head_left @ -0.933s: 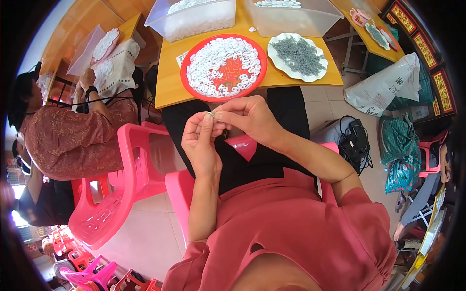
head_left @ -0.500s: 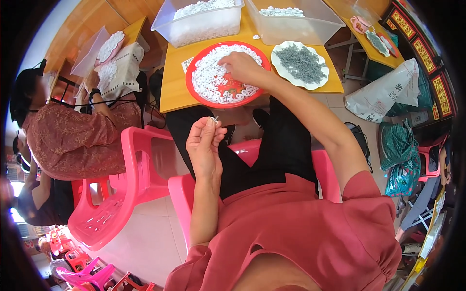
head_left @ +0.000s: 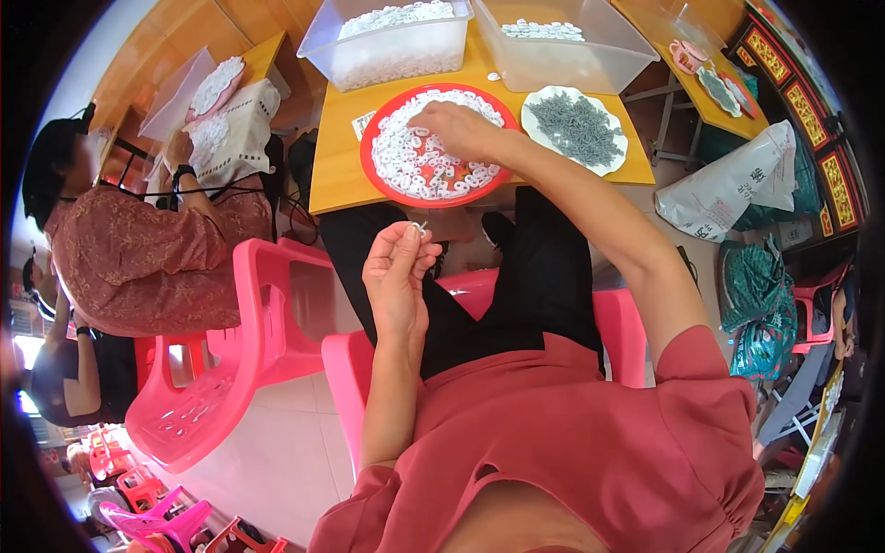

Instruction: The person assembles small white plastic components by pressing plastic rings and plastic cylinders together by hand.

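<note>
Raised above my lap, my left hand (head_left: 398, 265) is closed in a pinch on a small white plastic clip (head_left: 421, 230) with a thin grey nail sticking out of it. Over the round red tray (head_left: 371, 170) my right hand (head_left: 454, 129) reaches down with its fingers curled together. Its fingertips dip among many loose white plastic clips (head_left: 396, 147), so whatever they pinch is hidden. Part of the tray's patterned red bottom shows through the clips. Right of the tray, a white scalloped plate (head_left: 608, 167) bears a heap of grey nails (head_left: 576, 127).
Two clear plastic bins (head_left: 396, 60) of white pieces stand at the back of the yellow table (head_left: 346, 189). To the left a person (head_left: 157, 249) sits at another table, beside an unoccupied pink chair (head_left: 249, 323). A white sack (head_left: 728, 189) and green bags (head_left: 756, 295) lie right.
My right hand has shifted slightly within the tray, and more red bottom shows near its fingers. My left hand keeps its pinch on the clip, nearly still. The view has shifted a little.
</note>
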A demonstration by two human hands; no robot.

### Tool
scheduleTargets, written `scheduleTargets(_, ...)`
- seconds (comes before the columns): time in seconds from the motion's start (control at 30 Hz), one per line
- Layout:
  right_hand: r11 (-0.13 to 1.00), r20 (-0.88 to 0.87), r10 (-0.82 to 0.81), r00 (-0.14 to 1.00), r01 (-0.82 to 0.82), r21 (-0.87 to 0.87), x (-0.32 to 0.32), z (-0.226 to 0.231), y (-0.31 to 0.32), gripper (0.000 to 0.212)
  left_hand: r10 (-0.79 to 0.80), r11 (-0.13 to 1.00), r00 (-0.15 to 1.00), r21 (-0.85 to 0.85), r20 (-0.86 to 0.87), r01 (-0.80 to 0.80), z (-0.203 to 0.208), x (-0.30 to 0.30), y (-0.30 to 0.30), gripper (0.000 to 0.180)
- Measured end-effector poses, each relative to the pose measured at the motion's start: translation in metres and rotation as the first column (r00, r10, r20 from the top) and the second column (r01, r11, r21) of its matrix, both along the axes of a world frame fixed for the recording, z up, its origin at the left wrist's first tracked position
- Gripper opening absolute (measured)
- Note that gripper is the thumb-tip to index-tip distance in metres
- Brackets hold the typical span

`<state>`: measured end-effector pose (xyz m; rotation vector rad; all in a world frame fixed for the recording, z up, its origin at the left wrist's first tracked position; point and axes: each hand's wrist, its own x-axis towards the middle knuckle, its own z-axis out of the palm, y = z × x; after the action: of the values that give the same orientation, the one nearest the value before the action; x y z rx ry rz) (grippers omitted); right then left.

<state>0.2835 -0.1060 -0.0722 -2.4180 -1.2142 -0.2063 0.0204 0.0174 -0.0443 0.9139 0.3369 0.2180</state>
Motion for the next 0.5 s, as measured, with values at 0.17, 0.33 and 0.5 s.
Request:
scheduleTargets(0.17, 0.97, 0.04, 0.114, 0.993, -0.102, -0.219, 0.004, -0.007, 0.014, 0.025, -0.004, 1.0, 1.0, 0.002, -0.001, 0.004, 0.003, 0.0, 0.001, 0.011)
scheduleTargets(0.33, 0.994, 0.003, -0.089, 0.996, 0.089, -0.061, 0.011, 0.0, -0.004, 0.026, -0.011, 1.0, 1.0, -0.013, 0.022, 0.011, -0.001, 0.002, 0.005, 0.013)
scheduleTargets(0.5, 0.984, -0.127, -0.176, 0.976, 0.17, -0.053, 0.008, 0.005, 0.003, 0.021, -0.018, 1.0, 1.0, -0.016, 0.01, 0.018, 0.0, 0.0, 0.004, 0.013)
